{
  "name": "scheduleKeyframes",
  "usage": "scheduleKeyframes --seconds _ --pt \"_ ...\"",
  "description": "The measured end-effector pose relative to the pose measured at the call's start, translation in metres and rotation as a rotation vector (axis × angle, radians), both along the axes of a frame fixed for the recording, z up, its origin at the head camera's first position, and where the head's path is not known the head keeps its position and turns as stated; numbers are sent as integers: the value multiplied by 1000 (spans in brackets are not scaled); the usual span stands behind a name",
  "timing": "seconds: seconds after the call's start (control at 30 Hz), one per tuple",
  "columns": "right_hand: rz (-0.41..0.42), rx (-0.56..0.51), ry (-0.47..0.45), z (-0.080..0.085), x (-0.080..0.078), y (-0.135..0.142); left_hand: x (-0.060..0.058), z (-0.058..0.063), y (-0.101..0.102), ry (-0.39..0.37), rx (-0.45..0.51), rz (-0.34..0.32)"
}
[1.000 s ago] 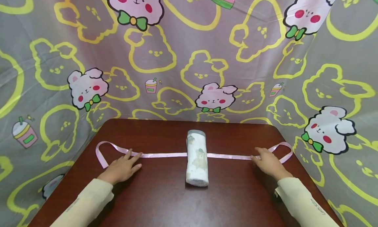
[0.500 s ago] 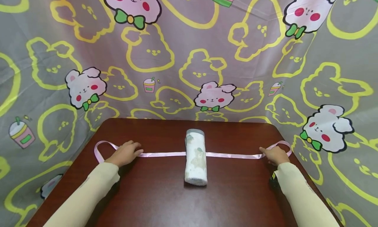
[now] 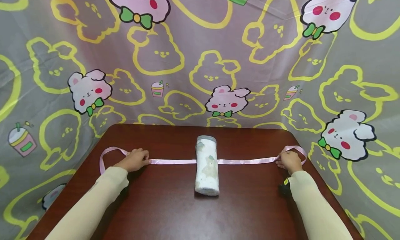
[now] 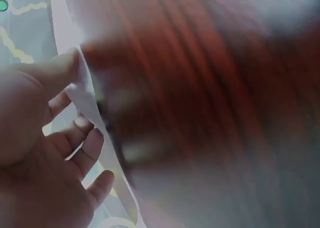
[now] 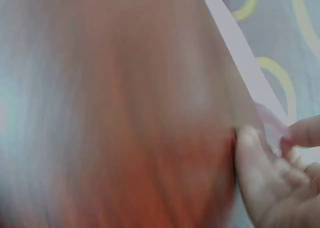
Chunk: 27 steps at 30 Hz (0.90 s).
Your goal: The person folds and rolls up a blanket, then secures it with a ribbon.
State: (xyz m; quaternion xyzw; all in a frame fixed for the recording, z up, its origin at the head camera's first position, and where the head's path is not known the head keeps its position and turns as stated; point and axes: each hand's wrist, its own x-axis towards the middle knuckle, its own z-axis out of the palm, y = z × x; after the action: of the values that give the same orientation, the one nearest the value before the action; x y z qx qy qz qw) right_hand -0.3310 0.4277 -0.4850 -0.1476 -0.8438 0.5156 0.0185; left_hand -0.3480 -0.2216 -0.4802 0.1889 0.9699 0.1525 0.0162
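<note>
A rolled white towel [image 3: 207,170] with a bear print and a grey edge lies lengthwise at the middle of the table. Under it runs a pink satin ribbon [image 3: 175,161], stretched out to both sides, with each end curving back in a loop. At the left, my left hand [image 3: 134,160] pinches the ribbon between thumb and fingers; the left wrist view shows the ribbon [image 4: 87,96] at the fingertips. My right hand [image 3: 290,161] pinches the other side of the ribbon, which rises slightly there. In the right wrist view the ribbon [image 5: 272,120] passes into the fingers.
The dark brown wooden table [image 3: 162,212] has rounded far corners. A grey curtain [image 3: 187,35] with yellow outlines and cartoon rabbits hangs close behind it and along both sides.
Both hands went from resting spread fingers on the ribbon to pinching it. The ribbon's right part has lifted a little. The towel roll stays in place.
</note>
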Motion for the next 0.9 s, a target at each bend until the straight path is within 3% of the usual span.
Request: scheduleKeyframes --seconds 0.1,0.2,0.3,0.5,0.6,0.73,0.9 --pt "-28 -471 28 7 0 -7 -3 3 1 13 30 -9" --pt "-6 -759 25 13 2 -11 -5 6 3 15 54 -2" --pt "-6 -892 37 17 5 -15 -4 7 5 -4 77 12" --pt "-203 -924 157 16 7 -19 -3 7 4 -61 80 7" --pt "-279 -1013 224 19 6 -17 -3 9 0 -105 63 -10" --pt "-350 -1249 239 29 5 -13 -6 13 -4 -137 47 -41" --pt "-348 -1661 111 47 3 -14 -8 15 -10 -186 91 -42"
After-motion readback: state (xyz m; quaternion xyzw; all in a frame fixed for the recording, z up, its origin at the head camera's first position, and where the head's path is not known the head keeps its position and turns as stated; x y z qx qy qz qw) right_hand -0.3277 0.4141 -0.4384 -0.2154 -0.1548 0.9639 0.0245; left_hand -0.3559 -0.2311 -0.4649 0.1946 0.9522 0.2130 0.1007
